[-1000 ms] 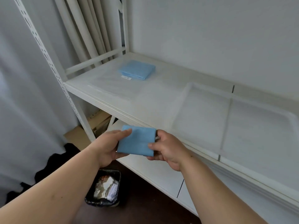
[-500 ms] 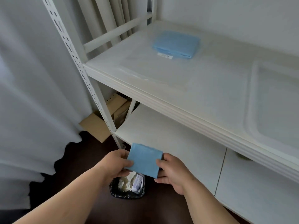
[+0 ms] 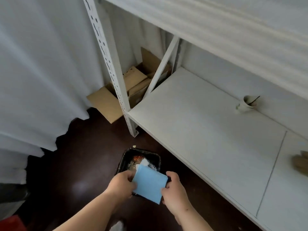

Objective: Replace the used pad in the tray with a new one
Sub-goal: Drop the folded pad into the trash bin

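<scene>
The folded blue pad (image 3: 148,186) is held between both hands, low over the dark floor (image 3: 75,164). The left hand (image 3: 122,185) grips the left edge of the pad with curled fingers, and the right hand (image 3: 174,189) pinches its right edge, the thumb lying on the blue face near the lower right corner. The pad is tilted, with its far corner higher than the near one.

Directly beyond the hands, partly under the pad, stands a small black waste bin (image 3: 124,161) with a bag liner. Inside it there is crumpled white paper and some reddish scraps. The far edge of the pad overlaps the opening of the bin, but I cannot tell if the pad touches the waste inside.

To the right of the right hand runs the low white shelf (image 3: 208,122) of a metal rack. Far beyond the right hand, a small pale cup (image 3: 248,103) with a dark stick in it sits on this shelf, and at the right border a blurred brown thing (image 3: 301,162) lies on the same shelf; what it is I cannot tell. Beyond the left hand rises the perforated white post (image 3: 110,64) of the rack, and behind it lie flattened cardboard boxes (image 3: 106,100) on the floor. Left of the left hand a white curtain (image 3: 41,72) hangs down to the floor. At the lower left corner a red thing (image 3: 11,223) is just visible.
</scene>
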A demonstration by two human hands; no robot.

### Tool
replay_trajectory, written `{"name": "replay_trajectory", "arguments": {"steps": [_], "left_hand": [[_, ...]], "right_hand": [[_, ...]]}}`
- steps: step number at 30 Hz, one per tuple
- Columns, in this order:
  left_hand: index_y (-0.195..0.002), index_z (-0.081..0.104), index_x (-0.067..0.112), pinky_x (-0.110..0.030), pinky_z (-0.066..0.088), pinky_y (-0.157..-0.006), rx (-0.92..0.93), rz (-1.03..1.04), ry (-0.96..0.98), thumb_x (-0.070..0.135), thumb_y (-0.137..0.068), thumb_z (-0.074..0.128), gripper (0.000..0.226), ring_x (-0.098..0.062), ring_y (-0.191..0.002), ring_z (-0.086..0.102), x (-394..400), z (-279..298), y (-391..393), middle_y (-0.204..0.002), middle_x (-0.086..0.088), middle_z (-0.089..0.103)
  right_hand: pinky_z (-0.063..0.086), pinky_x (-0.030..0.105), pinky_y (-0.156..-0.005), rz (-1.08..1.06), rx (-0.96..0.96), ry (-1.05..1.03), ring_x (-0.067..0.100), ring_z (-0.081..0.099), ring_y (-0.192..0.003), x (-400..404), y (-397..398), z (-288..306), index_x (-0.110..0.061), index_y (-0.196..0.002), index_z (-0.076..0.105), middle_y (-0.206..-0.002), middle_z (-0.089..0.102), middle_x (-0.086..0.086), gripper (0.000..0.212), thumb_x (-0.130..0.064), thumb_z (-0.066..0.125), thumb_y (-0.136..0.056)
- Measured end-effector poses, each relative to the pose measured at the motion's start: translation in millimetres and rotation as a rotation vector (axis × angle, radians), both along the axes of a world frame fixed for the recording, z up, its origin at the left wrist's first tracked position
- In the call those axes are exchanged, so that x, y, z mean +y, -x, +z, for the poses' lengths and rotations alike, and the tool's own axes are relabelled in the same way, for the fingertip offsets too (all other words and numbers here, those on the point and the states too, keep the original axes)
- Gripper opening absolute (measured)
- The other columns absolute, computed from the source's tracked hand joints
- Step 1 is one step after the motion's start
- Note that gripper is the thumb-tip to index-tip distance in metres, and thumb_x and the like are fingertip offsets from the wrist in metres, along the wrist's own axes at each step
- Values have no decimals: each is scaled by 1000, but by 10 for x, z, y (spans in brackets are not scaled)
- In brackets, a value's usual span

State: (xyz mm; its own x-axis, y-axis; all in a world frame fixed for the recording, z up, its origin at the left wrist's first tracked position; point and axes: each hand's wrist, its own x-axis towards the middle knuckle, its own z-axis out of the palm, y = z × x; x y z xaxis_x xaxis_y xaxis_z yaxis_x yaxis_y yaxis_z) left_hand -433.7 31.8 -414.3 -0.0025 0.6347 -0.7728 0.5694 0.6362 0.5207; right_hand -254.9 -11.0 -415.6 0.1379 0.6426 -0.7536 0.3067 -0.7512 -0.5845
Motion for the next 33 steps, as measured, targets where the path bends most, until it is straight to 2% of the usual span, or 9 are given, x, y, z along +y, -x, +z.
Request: {"name": "replay_trajectory", "arguments": {"steps": [3, 9, 12, 15, 17, 20, 23, 29, 33], "left_hand": [[-90, 67, 19, -29, 51, -61, 68, -51, -24, 5, -84, 55, 19, -17, -67, 61, -11, -494, 26, -79, -2, 65], [-121, 53, 29, -27, 46, -67, 176, -148, -106, 12, -86, 53, 39, -14, -84, 56, 171, -1477, 53, -104, 2, 62], [-112, 43, 30, -37, 48, -64, 197, -141, -173, 8, -85, 50, 35, -20, -76, 61, 308, -1909, 56, -91, -1, 62], [-95, 41, 33, -31, 43, -55, 238, -225, -211, 6, -85, 43, 29, -21, -67, 58, 429, -2316, 87, -89, -9, 64], [-88, 45, 36, -28, 45, -65, 271, -339, -232, 6, -84, 45, 30, -19, -76, 57, 491, -2595, 141, -98, -4, 62], [-87, 51, 37, -25, 47, -73, 263, -402, -216, 6, -82, 50, 31, -20, -85, 60, 555, -2912, 205, -104, 0, 57], [-104, 57, 29, -25, 46, -82, 265, -477, -221, 10, -86, 50, 27, -22, -96, 59, 620, -3182, 204, -115, -5, 56], [-122, 61, 25, -26, 42, -99, 302, -552, -257, 12, -88, 51, 38, -21, -117, 57, 684, -3449, 182, -131, -4, 56], [-128, 61, 23, -22, 39, -104, 274, -566, -189, 15, -91, 51, 39, -19, -124, 53, 671, -3503, 180, -136, -2, 56]], "right_hand": [[44, 13, -48, 51, -22, -6, 7, 59, -79, 0, 67, -448, -32, -144, 26, -99, 58, -3, 62, -2, 44, -93], [41, 15, -49, 115, -91, -73, 11, 60, -82, 129, 173, -1343, -41, -114, 36, -104, 59, -1, 46, -1, 40, -91], [42, 19, -64, 158, -118, -100, 16, 59, -90, 268, 231, -1794, -36, -99, 45, -112, 52, -4, 31, -6, 42, -94], [47, 24, -82, 136, -109, -86, 16, 59, -102, 411, 312, -2229, -32, -91, 53, -118, 54, -4, 23, -11, 47, -95], [50, 28, -86, 101, -78, -53, 17, 60, -103, 489, 372, -2481, -23, -95, 57, -113, 60, 0, 13, -13, 49, -95], [40, 27, -64, 8, 15, 48, 17, 52, -77, 573, 460, -2788, 0, -91, 59, -88, 56, 5, 13, -8, 48, -92], [37, 26, -55, -54, 54, 105, 14, 47, -60, 618, 518, -3026, -11, -78, 57, -70, 51, 2, 14, -9, 50, -89], [37, 21, -52, 19, 13, 102, 13, 46, -59, 651, 584, -3280, -12, -72, 49, -69, 47, 2, 18, -5, 49, -88], [37, 19, -47, -78, 63, 126, 17, 51, -65, 661, 608, -3250, -12, -91, 53, -78, 50, 4, 7, -7, 48, -90]]}}
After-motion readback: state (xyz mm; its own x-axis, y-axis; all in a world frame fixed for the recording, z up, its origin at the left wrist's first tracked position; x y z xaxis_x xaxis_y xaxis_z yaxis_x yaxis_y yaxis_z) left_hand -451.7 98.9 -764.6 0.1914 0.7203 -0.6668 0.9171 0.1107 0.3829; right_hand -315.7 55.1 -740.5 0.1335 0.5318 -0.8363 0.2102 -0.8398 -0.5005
